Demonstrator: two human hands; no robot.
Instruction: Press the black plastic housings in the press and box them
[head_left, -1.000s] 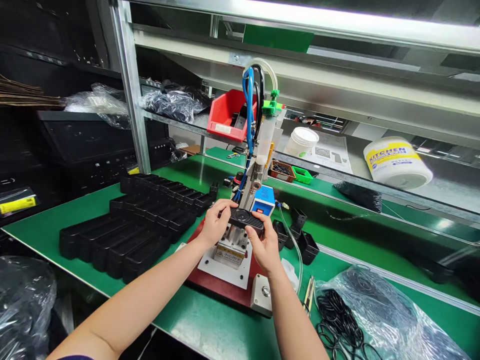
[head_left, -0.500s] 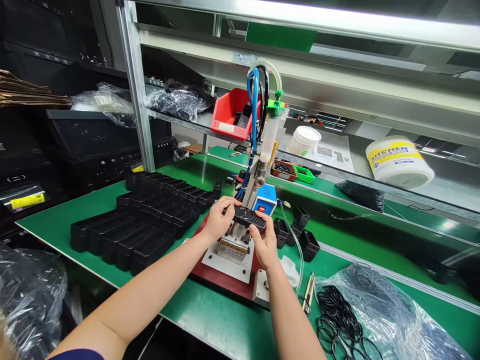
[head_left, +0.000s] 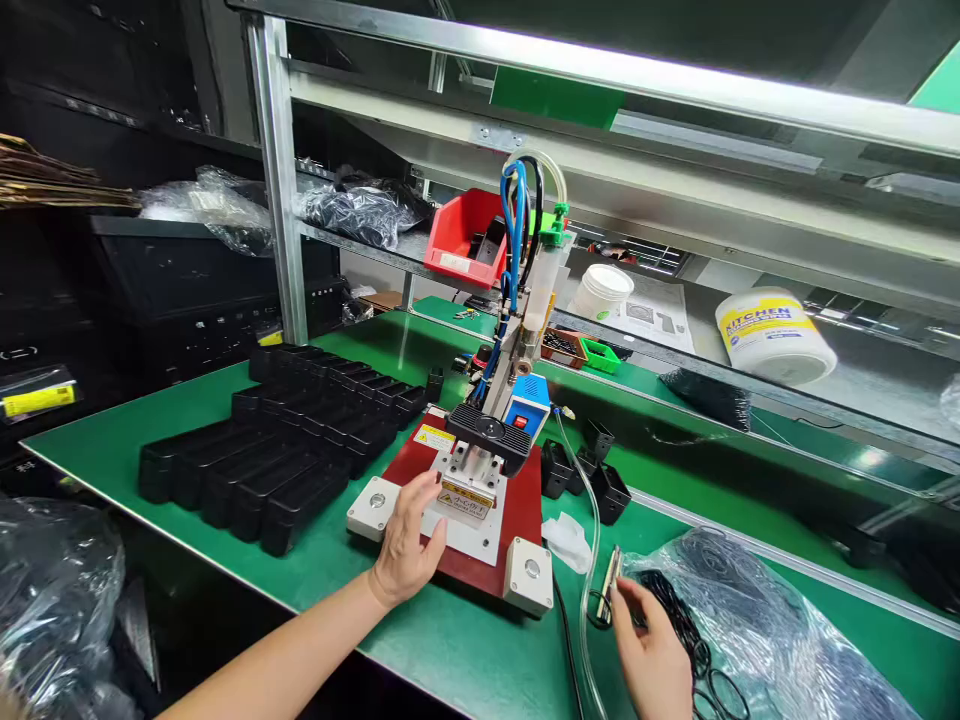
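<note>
A black ribbed part (head_left: 514,441) with a round centre rests on the metal fixture of the bench press (head_left: 474,515), under its slanted syringe (head_left: 541,285). My left hand (head_left: 409,540) is over the front of the press base, fingers apart and nothing in it. It is nearest the yellow warning label (head_left: 463,503). On the right, my right hand (head_left: 651,650) is low over the bench, thumb and forefinger tips close together. Beside them lie a black ring (head_left: 598,608) and a utility knife (head_left: 611,575). That hand partly covers a heap of black rings (head_left: 671,605); anything between its fingertips is hidden.
Rows of black housings (head_left: 300,440) cover the bench's left side. Two box-like buttons (head_left: 529,575) flank the press front. A clear hose (head_left: 592,540), white tissue (head_left: 568,542) and clear plastic bag (head_left: 780,630) lie to the right. A shelf with a red bin (head_left: 465,240) crosses behind.
Both hands have let go of the black ribbed part, which now sits on the fixture. My left hand has drawn back toward me; my right has moved right to the rings.
</note>
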